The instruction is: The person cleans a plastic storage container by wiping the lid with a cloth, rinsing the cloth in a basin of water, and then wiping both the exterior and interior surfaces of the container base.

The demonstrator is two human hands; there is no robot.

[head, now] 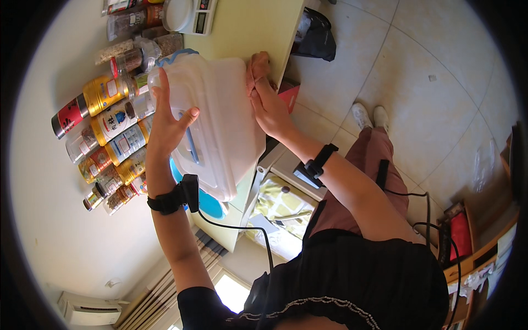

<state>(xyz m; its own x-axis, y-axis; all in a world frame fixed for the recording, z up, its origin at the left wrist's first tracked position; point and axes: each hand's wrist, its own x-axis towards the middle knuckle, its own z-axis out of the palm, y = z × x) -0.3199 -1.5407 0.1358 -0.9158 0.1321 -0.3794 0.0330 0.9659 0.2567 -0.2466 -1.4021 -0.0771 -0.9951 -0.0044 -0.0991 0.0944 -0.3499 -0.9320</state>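
A large whitish plastic storage box [239, 123], with a pale lid [206, 123] and blue handles [177, 56], stands on a pale yellow-green tabletop [247, 24]. My left hand [167, 119] lies against the lid's far side, its fingers stretched and thumb spread, holding nothing. Pressed to the side of the box nearer the table's edge is a pink cloth [259, 66], gripped in my right hand [266, 103]. Part of the cloth is hidden by that hand. Both wrists wear black straps.
Several jars and canisters [119, 119] line the wall behind the box. A white kitchen scale [202, 16] stands beyond it. A blue basin [210, 204] is partly behind the box. On the floor sits a black bag [315, 35]. Black cables [247, 227] run from my wrist strap and leg.
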